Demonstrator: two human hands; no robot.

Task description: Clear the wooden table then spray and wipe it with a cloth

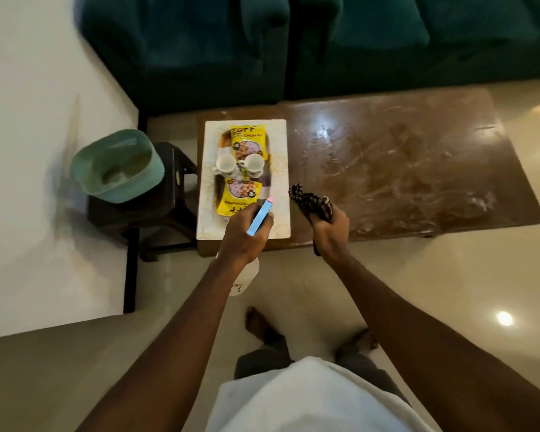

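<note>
The wooden table (418,157) is brown and glossy, with whitish wet streaks across its top. My left hand (243,235) grips a spray bottle (260,219) with a light blue head and pink nozzle; its clear body hangs below my wrist. My right hand (328,232) grips a dark patterned cloth (312,202) over the table's front edge. A white tray (281,145) lies on the table's left end. It carries two yellow snack packets (247,137) and two white cups (225,165).
A teal bin (116,166) stands on a dark stool (169,194) left of the table. A dark green sofa (325,42) runs along the table's far side. A white wall is at the left. My feet stand on the shiny tiled floor (449,291).
</note>
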